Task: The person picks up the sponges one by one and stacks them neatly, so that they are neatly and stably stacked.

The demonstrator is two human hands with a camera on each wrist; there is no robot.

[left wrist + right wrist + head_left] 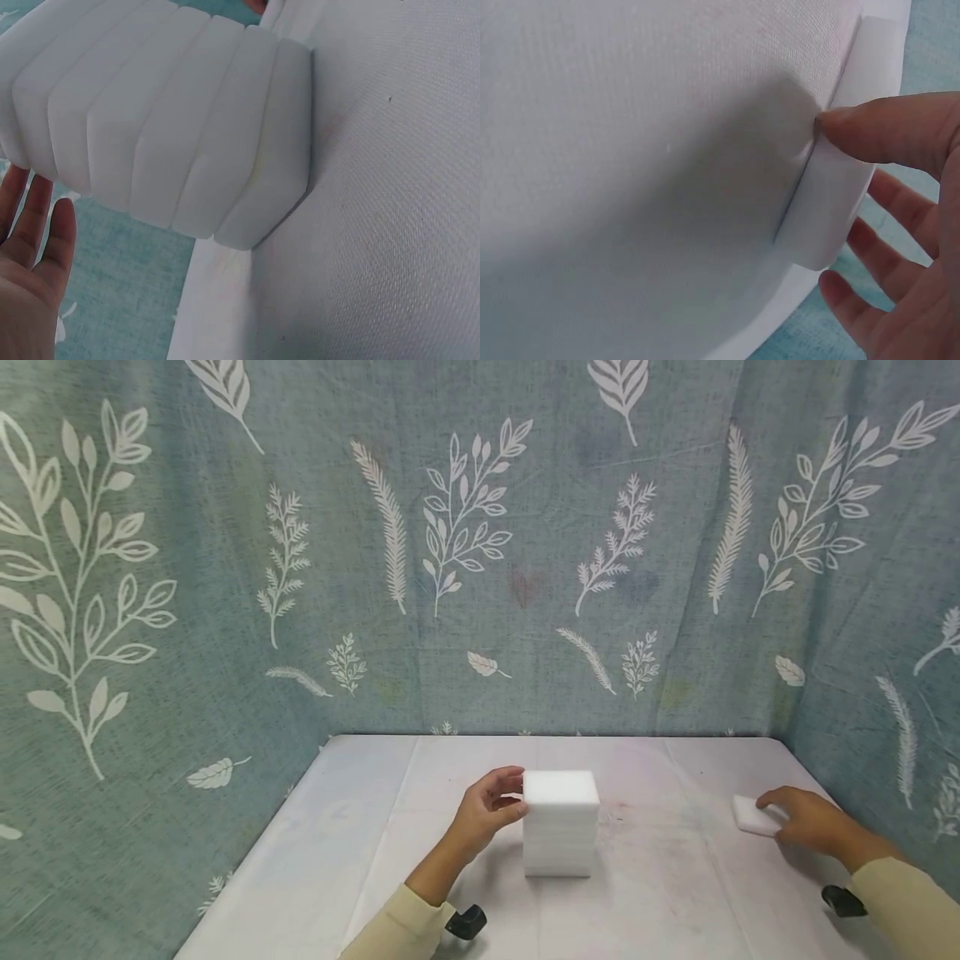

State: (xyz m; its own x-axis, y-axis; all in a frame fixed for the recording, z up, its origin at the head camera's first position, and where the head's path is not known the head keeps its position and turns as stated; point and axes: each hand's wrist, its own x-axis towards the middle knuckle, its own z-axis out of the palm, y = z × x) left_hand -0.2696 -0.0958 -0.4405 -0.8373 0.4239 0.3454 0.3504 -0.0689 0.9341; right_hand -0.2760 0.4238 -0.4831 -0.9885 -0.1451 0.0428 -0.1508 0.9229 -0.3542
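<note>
A stack of white sponge blocks [560, 827] stands upright on the table, several layers high. At its upper left side is my left hand [483, 810], with thumb and fingers slightly bent and fingertips against or very near the top blocks. In the left wrist view, the fingers of that left hand [37, 247] reach up beside the stack [172, 120], not wrapped round it. Far to the right, a single white sponge block [753, 816] lies flat. My right hand [817, 822] pinches it; in the right wrist view the thumb presses the near side of the block [840, 180], the fingers beyond it.
A white cloth covers the table [660, 893]. Behind and along both sides hangs a blue-green curtain [525, 677] with white leaf prints. Black wrist pieces [467, 923] show at both sleeves. Tabletop lies between the stack and the single block.
</note>
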